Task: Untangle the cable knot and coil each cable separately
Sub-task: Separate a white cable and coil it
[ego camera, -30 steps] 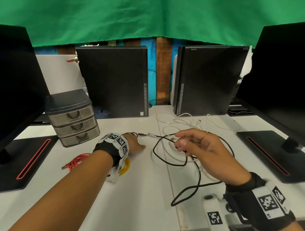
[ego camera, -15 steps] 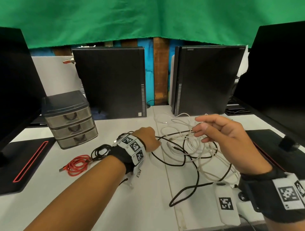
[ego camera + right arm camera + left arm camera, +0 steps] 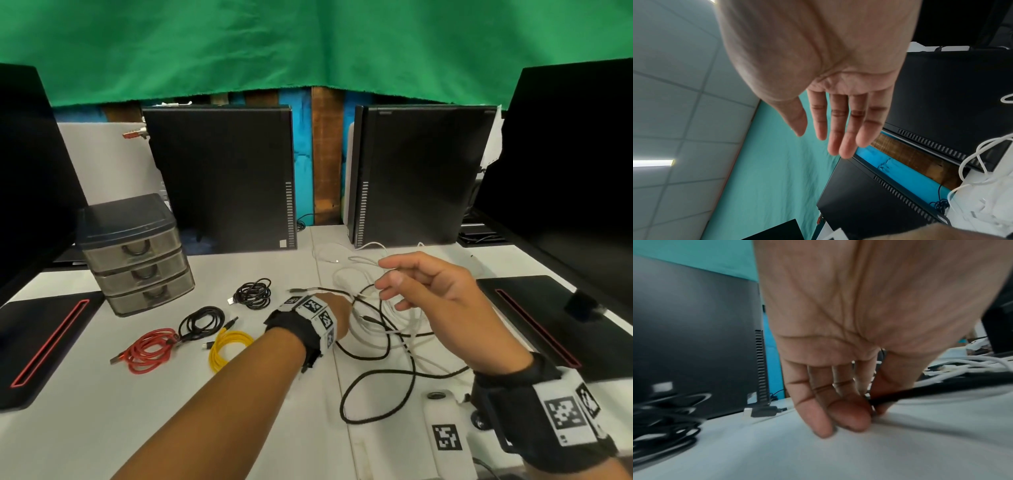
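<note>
Black cable (image 3: 937, 390) pinched at the table (image 3: 171, 411)

The black cable is gripped between thumb and fingers of the left hand (image 3: 838, 353); just right of it lies the white cable (image 3: 404, 329) tangle, above which the right hand (image 3: 435, 294) is held released, fingers extended.

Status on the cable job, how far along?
Done: four coils lie left of the tangle: red coil, yellow coil and two black coils. In hand: left hand pinches the black cable; right hand open above. Left: that cable and the white cable, still knotted.
</note>
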Demonstrator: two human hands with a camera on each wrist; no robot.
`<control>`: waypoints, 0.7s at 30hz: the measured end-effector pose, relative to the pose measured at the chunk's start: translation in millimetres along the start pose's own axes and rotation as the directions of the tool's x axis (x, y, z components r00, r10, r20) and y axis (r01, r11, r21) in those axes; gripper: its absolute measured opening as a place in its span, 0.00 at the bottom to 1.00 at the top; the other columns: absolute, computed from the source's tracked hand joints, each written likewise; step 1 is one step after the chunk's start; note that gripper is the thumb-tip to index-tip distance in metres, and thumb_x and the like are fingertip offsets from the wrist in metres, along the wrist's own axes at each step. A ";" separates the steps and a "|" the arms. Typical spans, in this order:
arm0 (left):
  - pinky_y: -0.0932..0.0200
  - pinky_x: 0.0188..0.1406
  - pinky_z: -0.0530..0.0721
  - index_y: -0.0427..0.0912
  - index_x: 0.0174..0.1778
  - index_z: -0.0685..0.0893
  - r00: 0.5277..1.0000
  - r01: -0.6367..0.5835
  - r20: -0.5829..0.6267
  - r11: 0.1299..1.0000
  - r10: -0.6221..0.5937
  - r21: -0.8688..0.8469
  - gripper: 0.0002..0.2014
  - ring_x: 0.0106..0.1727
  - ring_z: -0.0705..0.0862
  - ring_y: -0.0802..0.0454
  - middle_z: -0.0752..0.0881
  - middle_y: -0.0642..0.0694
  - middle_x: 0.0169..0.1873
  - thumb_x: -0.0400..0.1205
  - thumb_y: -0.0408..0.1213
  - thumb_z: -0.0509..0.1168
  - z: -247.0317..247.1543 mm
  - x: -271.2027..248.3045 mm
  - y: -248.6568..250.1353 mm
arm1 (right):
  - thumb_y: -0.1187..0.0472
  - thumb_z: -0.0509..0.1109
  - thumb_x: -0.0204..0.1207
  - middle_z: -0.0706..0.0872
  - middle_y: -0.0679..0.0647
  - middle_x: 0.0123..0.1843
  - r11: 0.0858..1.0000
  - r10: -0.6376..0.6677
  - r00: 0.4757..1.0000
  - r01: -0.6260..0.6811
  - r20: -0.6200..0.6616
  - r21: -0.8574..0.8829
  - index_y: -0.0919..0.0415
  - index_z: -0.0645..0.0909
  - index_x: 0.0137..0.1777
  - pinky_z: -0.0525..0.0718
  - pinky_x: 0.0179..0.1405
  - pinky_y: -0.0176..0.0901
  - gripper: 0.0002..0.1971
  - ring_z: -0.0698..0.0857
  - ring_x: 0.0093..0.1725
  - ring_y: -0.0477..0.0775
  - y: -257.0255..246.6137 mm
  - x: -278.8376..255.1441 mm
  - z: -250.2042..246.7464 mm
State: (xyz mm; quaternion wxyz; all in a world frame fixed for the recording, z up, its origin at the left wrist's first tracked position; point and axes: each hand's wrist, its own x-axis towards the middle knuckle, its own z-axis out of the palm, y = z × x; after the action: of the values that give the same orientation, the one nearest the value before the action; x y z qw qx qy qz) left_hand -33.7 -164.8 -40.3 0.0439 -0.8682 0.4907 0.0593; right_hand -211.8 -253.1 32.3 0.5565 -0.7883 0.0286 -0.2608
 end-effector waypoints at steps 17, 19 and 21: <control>0.50 0.68 0.81 0.49 0.70 0.81 0.941 0.041 -0.193 0.662 -0.277 -0.748 0.17 0.64 0.82 0.50 0.83 0.49 0.65 0.85 0.47 0.65 -32.1 -19.6 -26.5 | 0.60 0.68 0.82 0.93 0.55 0.48 0.999 0.017 0.996 -0.020 -0.090 -0.029 0.54 0.87 0.59 0.87 0.51 0.54 0.10 0.91 0.49 0.54 0.6 4.1 -19.3; 0.48 0.64 0.84 0.52 0.61 0.86 0.985 -0.056 -0.150 0.659 -0.087 -0.750 0.17 0.57 0.85 0.54 0.87 0.53 0.57 0.82 0.57 0.67 -39.3 -32.0 -11.5 | 0.59 0.68 0.81 0.93 0.56 0.49 0.999 0.022 0.995 -0.025 -0.093 -0.027 0.54 0.86 0.59 0.86 0.52 0.56 0.10 0.91 0.50 0.56 1.0 4.2 -20.9; 0.51 0.62 0.84 0.56 0.59 0.86 0.984 -0.121 0.009 0.709 0.176 -0.695 0.23 0.54 0.86 0.58 0.88 0.56 0.53 0.77 0.66 0.66 -45.8 -47.0 8.6 | 0.55 0.69 0.78 0.93 0.57 0.49 1.000 0.022 0.995 -0.023 -0.098 -0.012 0.55 0.86 0.59 0.86 0.52 0.58 0.13 0.91 0.50 0.58 1.1 4.0 -21.4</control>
State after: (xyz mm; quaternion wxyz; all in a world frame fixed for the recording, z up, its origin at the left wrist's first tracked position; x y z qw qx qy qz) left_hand -62.4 -135.6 11.7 -0.2697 -0.7766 0.4994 0.2735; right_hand -217.6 -273.3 38.1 0.5520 -0.7780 0.0663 -0.2925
